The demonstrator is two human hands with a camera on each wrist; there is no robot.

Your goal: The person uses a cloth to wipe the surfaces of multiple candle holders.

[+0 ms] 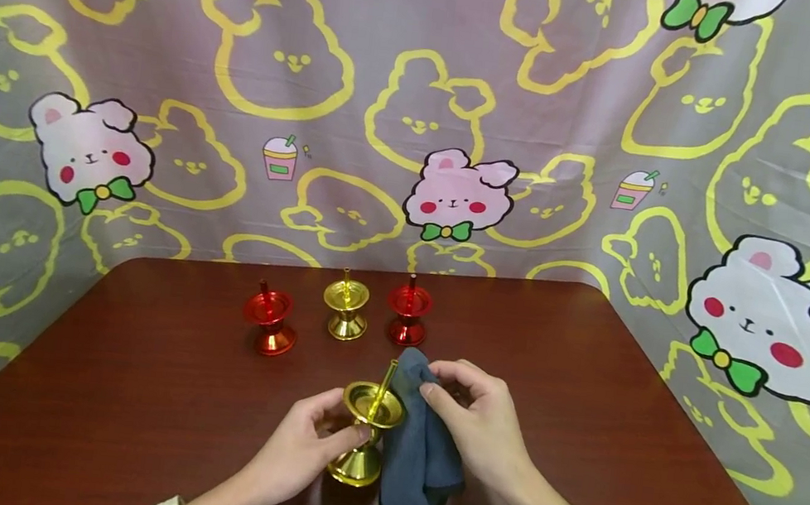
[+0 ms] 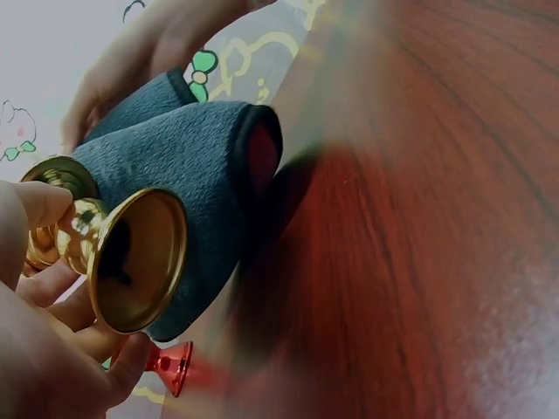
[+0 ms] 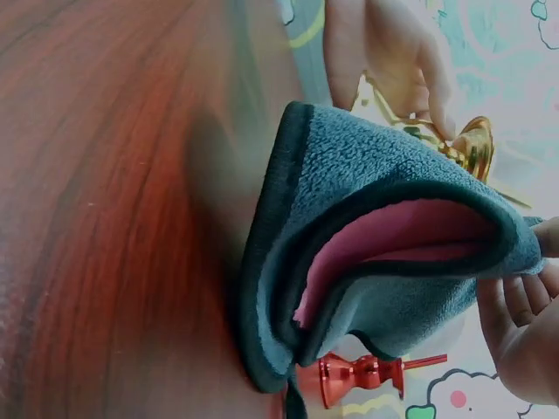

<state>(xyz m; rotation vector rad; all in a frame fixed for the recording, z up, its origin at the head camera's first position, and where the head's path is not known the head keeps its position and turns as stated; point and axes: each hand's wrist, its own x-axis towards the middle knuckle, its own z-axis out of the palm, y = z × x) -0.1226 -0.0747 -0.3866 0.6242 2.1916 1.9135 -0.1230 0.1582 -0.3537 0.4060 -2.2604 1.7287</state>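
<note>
While your left hand (image 1: 304, 445) grips the gold candle holder (image 1: 366, 427) by its stem, the holder stands tilted above the near middle of the counter (image 1: 134, 388). Your right hand (image 1: 479, 423) pinches the grey cloth (image 1: 419, 454), which touches the holder's right side. Farther off, a red holder (image 1: 269, 322), a gold holder (image 1: 347, 306) and a second red holder (image 1: 409, 311) stand in a row on the counter.

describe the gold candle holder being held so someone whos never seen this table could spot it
On the dark wooden table, look at the near edge, in front of a back row of three holders. There the left hand grips a gold candle holder beside a grey-blue cloth. It is the only holder in a hand; the other gold one stands between two red ones.
</note>
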